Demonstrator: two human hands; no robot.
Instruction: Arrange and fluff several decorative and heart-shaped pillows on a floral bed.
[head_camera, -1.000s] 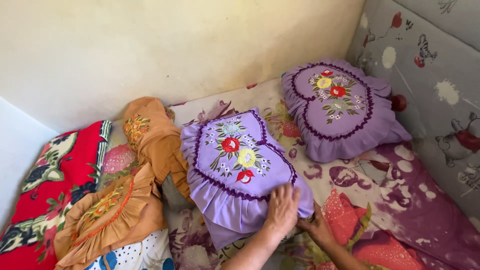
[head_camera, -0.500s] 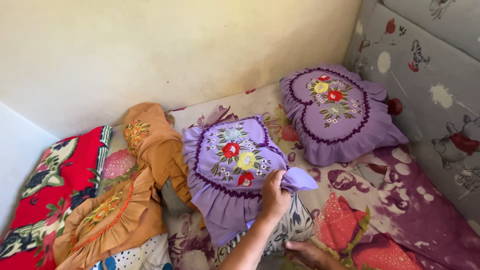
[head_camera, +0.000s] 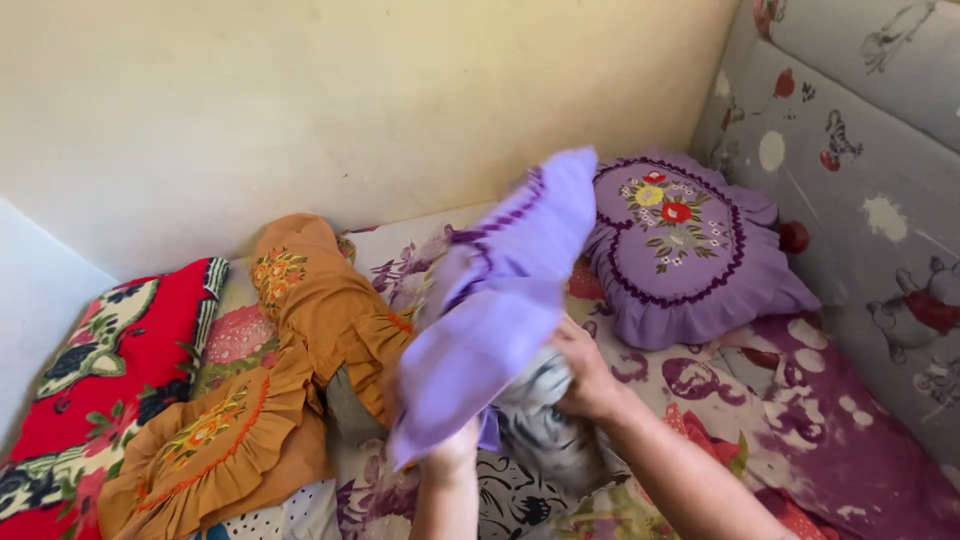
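A person leans over a bed pushed into the corner of a room, both bare forearms reaching in from the bottom of the view. The left hand (head_camera: 452, 455) is closed around the lower edge of a lilac pillow cover (head_camera: 500, 300) with dark purple trim, which is lifted off the bed and blurred with motion, its plain back facing the viewer and its top rising toward the wall. The right hand (head_camera: 585, 375) sits just beside it, fingers curled into the grey patterned pillow (head_camera: 545, 420) that shows at the cover's open end; how much of the pillow is inside the cover cannot be told. To the right, well apart from the hands, a second lilac cushion (head_camera: 690, 250) with a heart-shaped border and embroidered red and yellow flowers rests on the bed against a grey padded headboard (head_camera: 860, 190) printed with cartoon figures. To the left lie two orange ruffled pillow covers (head_camera: 290, 370) with floral embroidery, crumpled and overlapping, the nearer one touching the lifted lilac cover. Further left is a red flowered pillow (head_camera: 110, 370). Everything lies on a floral bedsheet (head_camera: 760, 400) in cream, pink and purple. A plain cream wall (head_camera: 350, 100) stands behind.
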